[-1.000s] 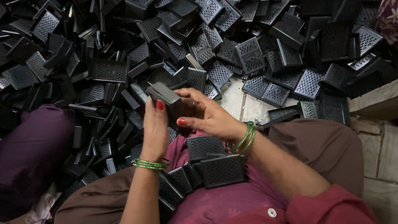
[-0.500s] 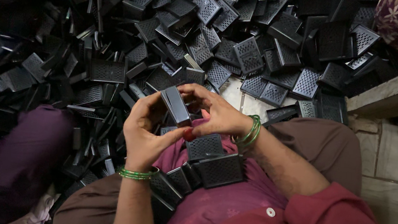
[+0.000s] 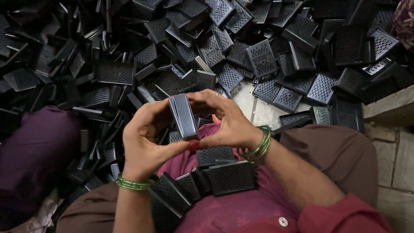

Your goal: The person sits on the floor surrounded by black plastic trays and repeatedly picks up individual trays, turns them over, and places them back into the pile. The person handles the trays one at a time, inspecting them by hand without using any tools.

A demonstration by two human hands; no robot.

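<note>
Several perforated black casings (image 3: 222,175) lie stacked in the lap. Above them the left hand (image 3: 147,144) and right hand (image 3: 226,123) both grasp one dark rectangular casing (image 3: 183,115), its long axis tilted up-left, away from the body. Beyond spreads the heap of black casings (image 3: 213,47) on the floor.

A small black rectangular plastic casing (image 3: 184,115), smooth and slightly glossy on its visible face, stands tilted on end above the row of perforated black casings (image 3: 206,179) stacked in the lap, its upper end leaning away from them.
</note>
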